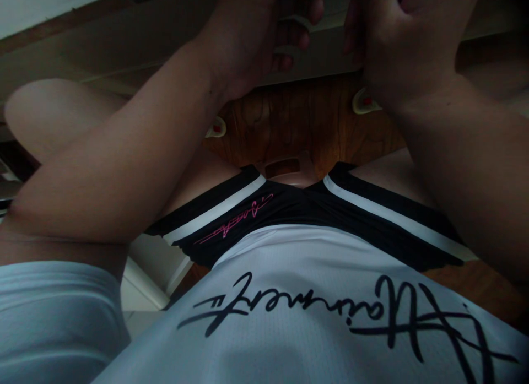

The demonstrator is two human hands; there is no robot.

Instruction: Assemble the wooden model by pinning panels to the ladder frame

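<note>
At the top edge of the view is my left hand (264, 39), palm turned inward. Its visible fingers are loosely bent and apart, and I see nothing in them. To its right is my right hand (407, 39), with the wrist bent and its back toward me. The fingers of that hand are mostly hidden behind it, dark and cut off by the frame. A gap separates the two hands. Both are raised beside a pale edge or panel (318, 53) above my lap; whether either touches it I cannot tell.
I sit with knees apart in black shorts (289, 205) with white stripes and a white shirt (289, 318) with black lettering. Below are a brown wood-patterned floor (285, 114), slippers (366, 101) and part of a stool (303, 172). A pale tabletop (45, 6) is at upper left. The scene is dim.
</note>
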